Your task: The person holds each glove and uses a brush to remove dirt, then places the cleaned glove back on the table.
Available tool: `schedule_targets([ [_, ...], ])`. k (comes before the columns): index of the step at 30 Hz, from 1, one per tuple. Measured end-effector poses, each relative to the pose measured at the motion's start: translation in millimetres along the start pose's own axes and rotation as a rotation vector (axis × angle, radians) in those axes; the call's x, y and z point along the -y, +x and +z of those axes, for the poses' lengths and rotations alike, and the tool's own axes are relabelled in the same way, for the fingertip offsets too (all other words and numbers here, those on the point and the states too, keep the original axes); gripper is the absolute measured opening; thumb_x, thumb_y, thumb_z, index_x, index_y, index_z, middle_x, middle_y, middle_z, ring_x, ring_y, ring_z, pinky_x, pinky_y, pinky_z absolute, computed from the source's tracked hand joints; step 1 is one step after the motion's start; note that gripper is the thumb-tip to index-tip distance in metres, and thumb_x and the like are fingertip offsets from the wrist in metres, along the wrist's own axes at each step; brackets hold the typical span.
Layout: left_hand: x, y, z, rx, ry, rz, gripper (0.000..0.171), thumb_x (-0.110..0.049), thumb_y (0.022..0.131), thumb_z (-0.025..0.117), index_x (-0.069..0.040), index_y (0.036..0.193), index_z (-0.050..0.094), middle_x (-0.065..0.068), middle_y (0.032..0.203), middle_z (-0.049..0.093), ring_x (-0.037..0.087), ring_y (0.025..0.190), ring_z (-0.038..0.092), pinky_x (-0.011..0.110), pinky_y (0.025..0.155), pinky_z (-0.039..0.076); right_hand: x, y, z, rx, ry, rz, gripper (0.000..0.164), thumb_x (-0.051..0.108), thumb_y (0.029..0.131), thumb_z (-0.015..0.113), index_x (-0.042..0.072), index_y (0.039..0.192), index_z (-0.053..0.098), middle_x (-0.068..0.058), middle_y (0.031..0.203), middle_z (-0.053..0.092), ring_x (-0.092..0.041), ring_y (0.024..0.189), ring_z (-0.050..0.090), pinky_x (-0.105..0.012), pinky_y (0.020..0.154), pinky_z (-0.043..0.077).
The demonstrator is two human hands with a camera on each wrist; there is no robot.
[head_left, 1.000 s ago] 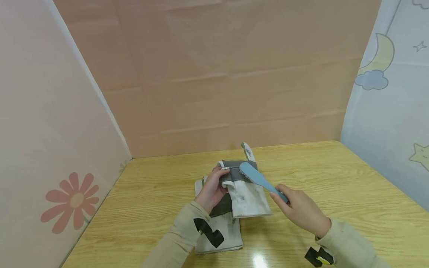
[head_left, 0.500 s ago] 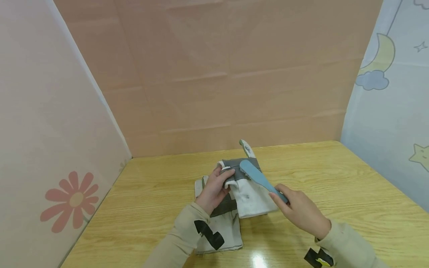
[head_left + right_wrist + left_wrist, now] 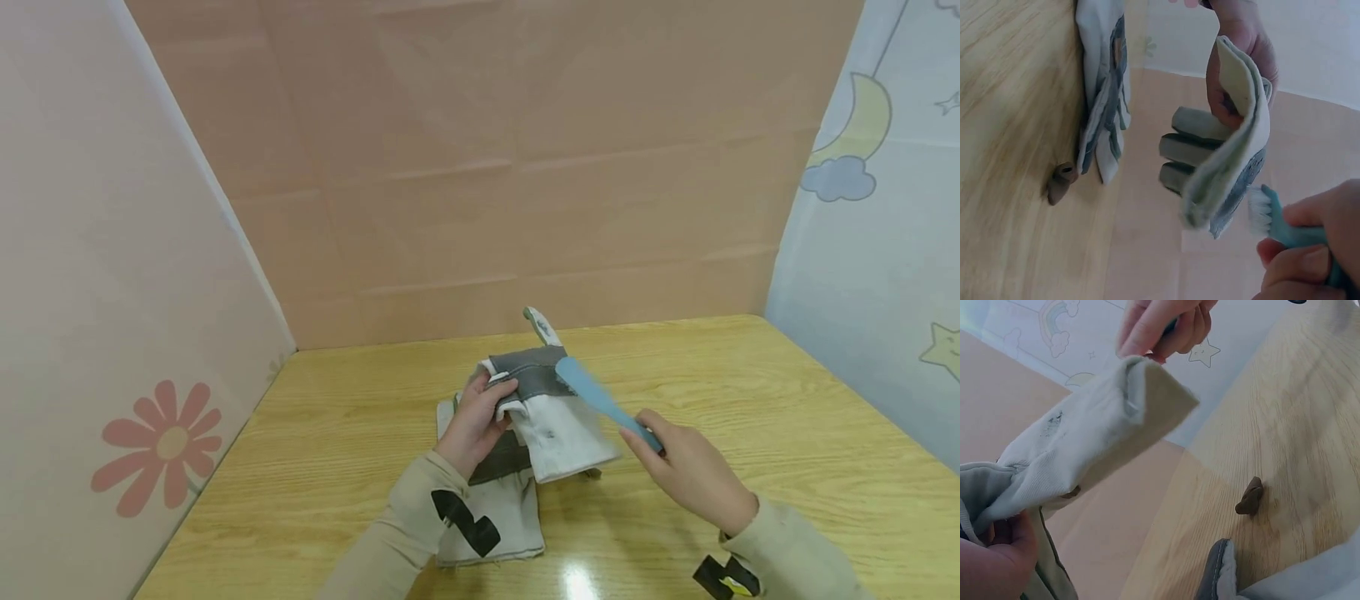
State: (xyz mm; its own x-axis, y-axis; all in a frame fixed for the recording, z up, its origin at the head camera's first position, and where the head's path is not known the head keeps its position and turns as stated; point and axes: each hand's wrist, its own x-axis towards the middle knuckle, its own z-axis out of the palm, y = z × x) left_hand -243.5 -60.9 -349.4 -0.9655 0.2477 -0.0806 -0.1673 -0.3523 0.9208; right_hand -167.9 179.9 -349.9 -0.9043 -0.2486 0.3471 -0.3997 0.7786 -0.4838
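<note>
Head view | glove on woodgrain table | brown backdrop | moon-print wall

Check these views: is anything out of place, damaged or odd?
Yes, two things. A small brown lump lies on the table near the resting glove, looking like a stray scrap. The held glove has dark smudges on its white fabric, possibly dirt.

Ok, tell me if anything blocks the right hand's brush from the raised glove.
Nothing visible does: the right wrist view shows the brush, bristles toward the raised glove. The brown object lies aside on the table.
</note>
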Motion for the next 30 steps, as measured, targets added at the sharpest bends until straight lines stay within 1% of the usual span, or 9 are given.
schedule_targets([
  [1,0.1,0.3,0.0,0.001,-0.002,-0.002,0.054,-0.012,0.096,0.047,-0.008,0.146,0.026,0.015,0.144,0.035,0.015,0.108,0.050,0.027,0.086,0.041,2,0,-1,-0.011,0.012,-0.010,0.019,0.024,0.098,0.049,0.012,0.082,0.050,0.009,0.052,0.026,0.001,0.042,0.017,-0.019,0.040,0.025],
  [4,0.4,1.2,1.3,0.003,0.000,-0.005,0.055,-0.012,0.096,0.047,-0.008,0.146,0.025,0.016,0.146,0.034,0.015,0.107,0.049,0.026,0.083,0.041,9,3,0,-0.023,0.053,-0.039,0.020,0.023,0.098,0.048,0.013,0.080,0.047,0.009,0.053,0.025,0.001,0.042,0.016,-0.019,0.041,0.025],
  [6,0.5,0.9,2.7,0.005,-0.001,-0.006,0.053,-0.011,0.096,0.047,-0.007,0.145,0.027,0.017,0.143,0.035,0.012,0.100,0.050,0.024,0.077,0.039,13,5,3,-0.013,0.072,-0.062,0.020,0.022,0.098,0.047,0.014,0.081,0.047,0.010,0.053,0.025,0.002,0.043,0.016,-0.018,0.042,0.025],
  [10,0.6,-0.5,4.0,0.009,-0.025,-0.014,0.053,-0.010,0.096,0.047,-0.008,0.145,0.027,0.016,0.143,0.035,0.010,0.095,0.049,0.023,0.073,0.038,15,5,9,0.031,0.089,-0.072,0.019,0.021,0.098,0.047,0.013,0.081,0.046,0.010,0.054,0.024,0.002,0.044,0.016,-0.017,0.043,0.024],
  [16,-0.7,-1.8,3.3,0.014,-0.038,-0.022,0.053,-0.009,0.096,0.046,-0.008,0.145,0.027,0.016,0.145,0.034,0.009,0.096,0.050,0.020,0.074,0.042,9,3,13,0.073,0.061,-0.029,0.020,0.023,0.098,0.047,0.013,0.081,0.045,0.009,0.054,0.025,0.001,0.043,0.016,-0.017,0.043,0.023],
  [21,-1.9,-2.4,1.0,0.011,-0.030,-0.022,0.054,-0.009,0.096,0.046,-0.010,0.146,0.026,0.016,0.146,0.033,0.010,0.095,0.050,0.022,0.073,0.041,2,0,11,0.099,0.023,0.016,0.023,0.026,0.098,0.047,0.013,0.080,0.044,0.008,0.053,0.027,0.000,0.043,0.018,-0.018,0.043,0.024],
  [24,-3.0,-2.6,-0.5,-0.001,-0.025,-0.017,0.054,-0.009,0.096,0.046,-0.011,0.146,0.026,0.015,0.145,0.034,0.010,0.095,0.051,0.023,0.074,0.042,-3,-3,9,0.103,-0.011,0.038,0.022,0.026,0.098,0.048,0.013,0.080,0.045,0.007,0.054,0.027,-0.001,0.044,0.018,-0.018,0.043,0.024],
  [26,-3.7,-2.8,-1.1,-0.009,-0.017,-0.007,0.053,-0.009,0.096,0.046,-0.009,0.145,0.028,0.016,0.144,0.036,0.010,0.093,0.051,0.022,0.072,0.041,-6,-4,7,0.110,-0.021,0.059,0.022,0.027,0.098,0.048,0.012,0.081,0.047,0.007,0.054,0.027,-0.001,0.044,0.018,-0.018,0.042,0.024],
  [30,-4.7,-2.4,-1.2,-0.037,-0.006,-0.008,0.051,-0.009,0.096,0.046,-0.008,0.144,0.029,0.015,0.140,0.039,0.010,0.089,0.050,0.022,0.067,0.036,-5,-3,1,0.087,-0.010,0.078,0.024,0.026,0.099,0.047,0.011,0.080,0.047,0.007,0.053,0.027,-0.001,0.043,0.018,-0.018,0.042,0.024],
])
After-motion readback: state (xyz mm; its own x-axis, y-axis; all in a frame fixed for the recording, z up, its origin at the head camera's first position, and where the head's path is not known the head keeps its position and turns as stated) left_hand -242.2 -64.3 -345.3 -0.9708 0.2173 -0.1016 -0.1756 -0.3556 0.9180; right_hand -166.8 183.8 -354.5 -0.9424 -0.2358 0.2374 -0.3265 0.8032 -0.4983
